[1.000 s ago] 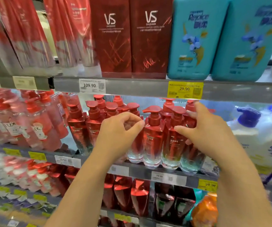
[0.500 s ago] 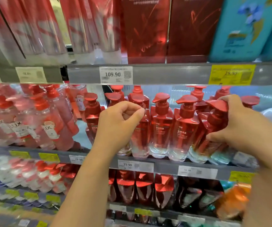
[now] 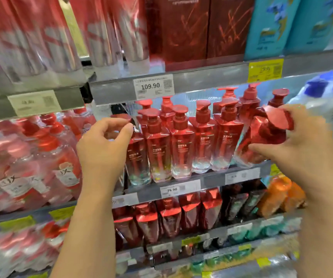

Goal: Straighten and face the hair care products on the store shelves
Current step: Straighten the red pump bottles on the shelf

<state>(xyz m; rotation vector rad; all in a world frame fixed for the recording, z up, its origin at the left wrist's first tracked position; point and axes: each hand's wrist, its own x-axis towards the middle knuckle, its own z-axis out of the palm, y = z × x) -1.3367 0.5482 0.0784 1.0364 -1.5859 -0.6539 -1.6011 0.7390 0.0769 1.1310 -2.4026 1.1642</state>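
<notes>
The right hand (image 3: 299, 149) is clamped around a glossy red pump bottle with a clear base (image 3: 261, 137), thumb under its body and fingers over its faceted red cap; the bottle leans hard to the right, its foot at the front edge of the grey metal middle shelf (image 3: 211, 177). The left hand (image 3: 103, 149) hangs half curled at the left end of the same row, thumb and forefinger drawn near each other at the pump head of the leftmost red bottle (image 3: 136, 157); whether they actually pinch it I cannot tell. Between the two hands a row of matching red pump bottles (image 3: 181, 145) stands upright, shoulder to shoulder, labels forward, with more behind. A white price tag reading 109.90 (image 3: 153, 86) sits on the shelf rail above, and another reading 79.90 (image 3: 179, 189) below the row. Dark red boxes (image 3: 193, 31) stand on the top shelf, red pouches (image 3: 167, 217) on the shelf beneath.
</notes>
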